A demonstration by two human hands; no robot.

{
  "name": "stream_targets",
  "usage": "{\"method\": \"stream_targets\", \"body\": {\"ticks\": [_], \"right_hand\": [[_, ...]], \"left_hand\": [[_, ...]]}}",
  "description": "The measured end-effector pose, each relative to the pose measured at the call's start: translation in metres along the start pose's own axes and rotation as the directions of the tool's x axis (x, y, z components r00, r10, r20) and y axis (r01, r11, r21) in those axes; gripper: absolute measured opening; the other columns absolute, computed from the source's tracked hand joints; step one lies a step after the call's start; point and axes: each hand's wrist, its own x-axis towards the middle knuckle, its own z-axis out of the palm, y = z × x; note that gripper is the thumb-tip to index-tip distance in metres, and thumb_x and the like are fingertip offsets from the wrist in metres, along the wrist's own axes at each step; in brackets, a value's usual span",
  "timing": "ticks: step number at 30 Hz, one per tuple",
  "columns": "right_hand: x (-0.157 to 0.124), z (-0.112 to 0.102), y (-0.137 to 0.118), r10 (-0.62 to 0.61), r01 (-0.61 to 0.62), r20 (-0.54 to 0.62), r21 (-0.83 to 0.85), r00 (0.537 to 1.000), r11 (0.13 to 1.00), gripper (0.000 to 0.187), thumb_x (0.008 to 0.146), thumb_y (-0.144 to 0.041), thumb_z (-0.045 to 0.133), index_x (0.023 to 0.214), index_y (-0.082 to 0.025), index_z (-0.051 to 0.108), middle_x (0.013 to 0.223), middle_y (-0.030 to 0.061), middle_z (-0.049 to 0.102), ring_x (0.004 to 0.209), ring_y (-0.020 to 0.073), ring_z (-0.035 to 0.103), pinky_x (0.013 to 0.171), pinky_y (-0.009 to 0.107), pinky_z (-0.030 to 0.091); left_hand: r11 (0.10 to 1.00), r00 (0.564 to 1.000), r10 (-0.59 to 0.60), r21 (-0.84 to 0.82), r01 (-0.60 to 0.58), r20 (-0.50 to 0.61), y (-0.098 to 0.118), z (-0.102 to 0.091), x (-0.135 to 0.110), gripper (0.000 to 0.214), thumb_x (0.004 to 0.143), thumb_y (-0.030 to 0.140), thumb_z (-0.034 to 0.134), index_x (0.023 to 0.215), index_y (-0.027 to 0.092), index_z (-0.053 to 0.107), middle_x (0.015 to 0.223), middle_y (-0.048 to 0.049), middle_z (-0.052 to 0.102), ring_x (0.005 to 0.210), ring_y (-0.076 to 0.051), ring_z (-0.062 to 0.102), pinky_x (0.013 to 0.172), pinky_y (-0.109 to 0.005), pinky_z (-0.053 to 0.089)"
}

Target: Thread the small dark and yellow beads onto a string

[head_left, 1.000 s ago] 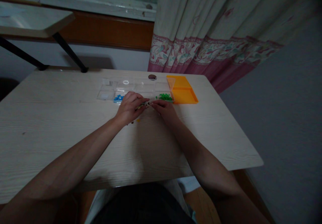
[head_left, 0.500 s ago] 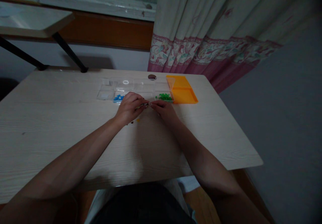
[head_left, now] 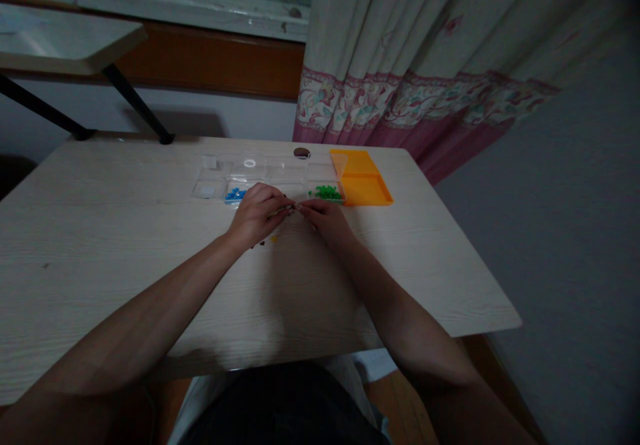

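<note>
My left hand and my right hand meet fingertip to fingertip over the wooden table, just in front of a clear compartment box. Both are pinched on a small thin item between them, too small to name. Blue beads lie in a near-left compartment and green beads in a near-right one. A few small loose pieces, one yellow, lie on the table below my left hand.
An orange lid lies open to the right of the box. A round cable hole sits behind it. A curtain hangs at the back right, and a second table stands at the back left.
</note>
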Motion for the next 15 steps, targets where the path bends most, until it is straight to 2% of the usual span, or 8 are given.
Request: {"method": "stream_targets", "body": {"ticks": [5, 15], "right_hand": [[0.0011, 0.0001, 0.0015, -0.015, 0.015, 0.011, 0.004, 1.000, 1.000, 0.036, 0.074, -0.048, 0.067, 0.089, -0.017, 0.075, 0.059, -0.0025, 0.054, 0.058, 0.0110, 0.045, 0.056, 0.024, 0.034], [0.0000, 0.0003, 0.0026, 0.023, -0.023, 0.007, 0.029, 1.000, 0.999, 0.040, 0.073, -0.052, 0.068, 0.093, -0.018, 0.074, 0.057, -0.0051, 0.049, 0.050, 0.0082, 0.037, 0.049, 0.023, 0.027]], "left_hand": [[1.000, 1.000, 0.004, -0.001, -0.004, -0.006, 0.0002, -0.0004, 0.0004, 0.018, 0.090, 0.030, 0.062, 0.105, 0.023, 0.069, 0.094, -0.0047, 0.065, 0.093, -0.019, 0.056, 0.083, -0.035, 0.044], [0.999, 0.999, -0.032, 0.001, 0.032, 0.004, -0.0010, 0.0007, -0.0011, 0.018, 0.090, 0.032, 0.062, 0.104, 0.024, 0.070, 0.093, -0.0043, 0.065, 0.093, -0.019, 0.056, 0.084, -0.035, 0.044]]}}
